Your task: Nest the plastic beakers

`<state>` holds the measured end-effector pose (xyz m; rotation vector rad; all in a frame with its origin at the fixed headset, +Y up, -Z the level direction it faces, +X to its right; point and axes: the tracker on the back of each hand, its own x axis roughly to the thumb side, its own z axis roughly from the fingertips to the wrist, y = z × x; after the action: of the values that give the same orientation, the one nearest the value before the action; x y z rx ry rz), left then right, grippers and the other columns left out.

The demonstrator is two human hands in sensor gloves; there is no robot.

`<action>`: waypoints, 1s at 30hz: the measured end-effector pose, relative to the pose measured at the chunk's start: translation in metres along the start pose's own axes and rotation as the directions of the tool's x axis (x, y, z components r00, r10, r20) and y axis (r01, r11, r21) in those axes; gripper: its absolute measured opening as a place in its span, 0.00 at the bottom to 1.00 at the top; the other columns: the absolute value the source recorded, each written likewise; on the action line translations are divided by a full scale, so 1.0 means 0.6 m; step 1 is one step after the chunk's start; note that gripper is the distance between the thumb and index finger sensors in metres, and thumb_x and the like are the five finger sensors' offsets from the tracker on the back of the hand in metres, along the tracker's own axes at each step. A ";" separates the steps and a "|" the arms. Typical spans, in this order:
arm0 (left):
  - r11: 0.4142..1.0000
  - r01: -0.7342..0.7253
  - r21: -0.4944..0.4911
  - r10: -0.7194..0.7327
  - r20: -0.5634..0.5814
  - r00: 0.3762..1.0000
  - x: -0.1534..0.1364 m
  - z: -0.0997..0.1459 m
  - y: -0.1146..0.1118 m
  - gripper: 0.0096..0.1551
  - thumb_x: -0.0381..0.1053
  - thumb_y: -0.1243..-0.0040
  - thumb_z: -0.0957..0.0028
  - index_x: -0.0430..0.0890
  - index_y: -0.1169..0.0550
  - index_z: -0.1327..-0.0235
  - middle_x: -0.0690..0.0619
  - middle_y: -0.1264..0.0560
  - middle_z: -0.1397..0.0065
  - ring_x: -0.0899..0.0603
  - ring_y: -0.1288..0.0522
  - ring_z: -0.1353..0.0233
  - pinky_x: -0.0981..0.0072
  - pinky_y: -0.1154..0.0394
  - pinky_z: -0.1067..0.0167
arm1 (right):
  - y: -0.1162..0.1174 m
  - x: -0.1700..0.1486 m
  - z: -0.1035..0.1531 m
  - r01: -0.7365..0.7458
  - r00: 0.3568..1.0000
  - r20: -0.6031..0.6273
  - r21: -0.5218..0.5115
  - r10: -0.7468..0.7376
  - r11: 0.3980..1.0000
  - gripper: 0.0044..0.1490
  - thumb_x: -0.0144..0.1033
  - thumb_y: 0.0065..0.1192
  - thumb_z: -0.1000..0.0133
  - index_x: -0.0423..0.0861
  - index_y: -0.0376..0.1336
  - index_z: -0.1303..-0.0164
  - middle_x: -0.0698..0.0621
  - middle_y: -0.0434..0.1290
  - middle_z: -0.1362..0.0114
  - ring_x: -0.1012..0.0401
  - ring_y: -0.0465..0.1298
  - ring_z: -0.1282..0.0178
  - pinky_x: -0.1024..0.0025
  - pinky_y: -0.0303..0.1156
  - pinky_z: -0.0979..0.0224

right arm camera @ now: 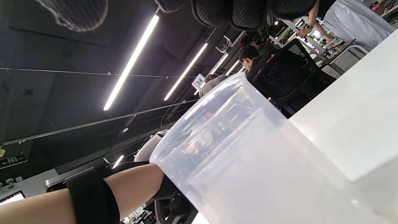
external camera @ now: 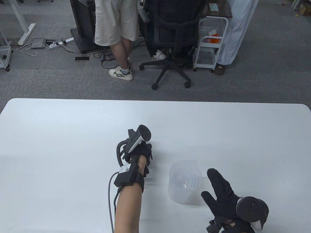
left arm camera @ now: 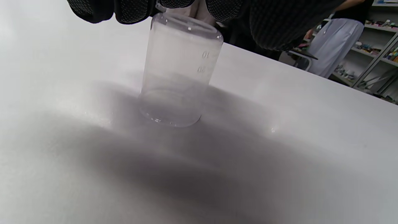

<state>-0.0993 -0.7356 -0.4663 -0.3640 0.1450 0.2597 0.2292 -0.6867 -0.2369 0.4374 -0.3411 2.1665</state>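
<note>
Your left forearm reached in from the near edge of the white table point(external camera: 60, 136), and your left hand point(external camera: 138, 151) sat over a spot near the table's middle, its tracker on top. From the table view the hand covered whatever it held. Only the left wrist view showed it: a small clear beaker point(left arm camera: 178, 71) stood upside down, its mouth on the table and its flat base up, with the gloved fingertips point(left arm camera: 133, 11) pinching that base from above. Faint graduation marks showed on its wall.

Just to the right of that hand stood the large clear beaker point(external camera: 185, 182), upright, spout turned to the far side. The table view looked down into it and showed rings of smaller beakers already nested inside. The right wrist view did not show those; it caught the large beaker's outer wall point(right arm camera: 248, 161) and rim from low down, with your left forearm behind it.

Farther right and nearer you, your right hand point(external camera: 224, 194) hovered beside the large beaker, fingers spread and pointing to the far side, gripping nothing. Whether a fingertip touched the beaker's wall could not be told.

Beyond the far edge stood an office chair point(external camera: 170, 41) and a person in pale shorts point(external camera: 116, 29).
</note>
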 end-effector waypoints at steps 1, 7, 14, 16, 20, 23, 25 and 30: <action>1.000 0.004 -0.002 -0.004 -0.002 1.000 0.000 -0.002 -0.002 0.39 0.59 0.46 0.48 0.53 0.43 0.24 0.40 0.52 0.18 0.25 0.41 0.22 0.36 0.36 0.31 | 0.000 0.000 0.000 -0.003 1.000 0.000 0.001 0.003 1.000 0.50 0.60 0.57 0.45 0.43 0.47 0.22 0.39 0.54 0.15 0.39 0.59 0.21 0.40 0.59 0.26; 0.999 0.041 -0.001 -0.041 -0.014 0.999 0.001 -0.011 -0.015 0.36 0.55 0.44 0.48 0.53 0.39 0.26 0.39 0.47 0.19 0.29 0.32 0.26 0.42 0.30 0.34 | 0.001 0.000 0.001 -0.007 1.000 -0.006 0.000 0.007 1.000 0.49 0.60 0.57 0.45 0.43 0.47 0.22 0.39 0.54 0.15 0.39 0.59 0.21 0.40 0.59 0.26; 0.998 0.054 0.039 -0.053 -0.006 0.999 0.003 -0.011 -0.014 0.34 0.52 0.44 0.49 0.51 0.36 0.27 0.40 0.40 0.22 0.30 0.28 0.28 0.44 0.28 0.36 | 0.002 0.000 0.001 -0.006 1.000 -0.011 0.001 0.006 1.000 0.49 0.59 0.57 0.45 0.43 0.47 0.23 0.39 0.54 0.15 0.38 0.59 0.21 0.40 0.59 0.26; 0.997 0.033 0.067 -0.033 0.010 0.999 0.002 -0.006 -0.010 0.34 0.52 0.44 0.49 0.51 0.37 0.27 0.40 0.40 0.22 0.30 0.28 0.28 0.44 0.28 0.36 | 0.002 0.000 0.001 -0.005 1.000 -0.014 0.003 0.005 1.000 0.49 0.59 0.57 0.45 0.43 0.47 0.23 0.39 0.54 0.15 0.39 0.60 0.22 0.41 0.59 0.26; 0.993 -0.025 0.118 0.018 0.055 0.998 0.000 0.014 0.010 0.35 0.52 0.45 0.49 0.50 0.37 0.27 0.40 0.41 0.22 0.30 0.29 0.28 0.44 0.28 0.36 | 0.004 0.001 0.000 0.000 1.000 -0.012 0.005 0.000 1.000 0.49 0.59 0.58 0.45 0.43 0.47 0.23 0.39 0.54 0.15 0.39 0.60 0.22 0.42 0.59 0.26; 0.985 -0.089 0.150 0.075 0.098 0.992 0.000 0.034 0.027 0.35 0.51 0.45 0.49 0.50 0.38 0.27 0.39 0.41 0.22 0.30 0.29 0.28 0.44 0.28 0.36 | 0.006 0.002 -0.001 0.002 1.000 -0.012 0.008 -0.002 1.000 0.49 0.59 0.58 0.45 0.43 0.47 0.23 0.39 0.55 0.15 0.39 0.60 0.22 0.42 0.59 0.26; 0.976 -0.144 0.166 0.121 0.136 0.983 0.000 0.051 0.039 0.35 0.51 0.46 0.49 0.49 0.38 0.27 0.39 0.41 0.22 0.30 0.29 0.28 0.45 0.28 0.36 | 0.007 0.002 -0.002 0.003 1.000 -0.015 0.013 -0.003 1.000 0.49 0.59 0.58 0.45 0.43 0.47 0.23 0.39 0.54 0.15 0.38 0.60 0.22 0.42 0.59 0.26; 0.932 -0.313 0.184 0.261 0.260 0.930 0.002 0.105 0.068 0.35 0.51 0.46 0.48 0.48 0.38 0.26 0.39 0.41 0.22 0.30 0.29 0.27 0.45 0.28 0.36 | 0.008 0.004 -0.006 -0.006 1.000 -0.007 0.018 0.006 1.000 0.49 0.58 0.58 0.45 0.43 0.47 0.23 0.39 0.55 0.15 0.39 0.60 0.22 0.42 0.60 0.26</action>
<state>-0.1034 -0.6751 -0.4217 -0.0845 -0.0043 0.5710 0.2233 -0.6863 -0.2397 0.4388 -0.3195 2.1779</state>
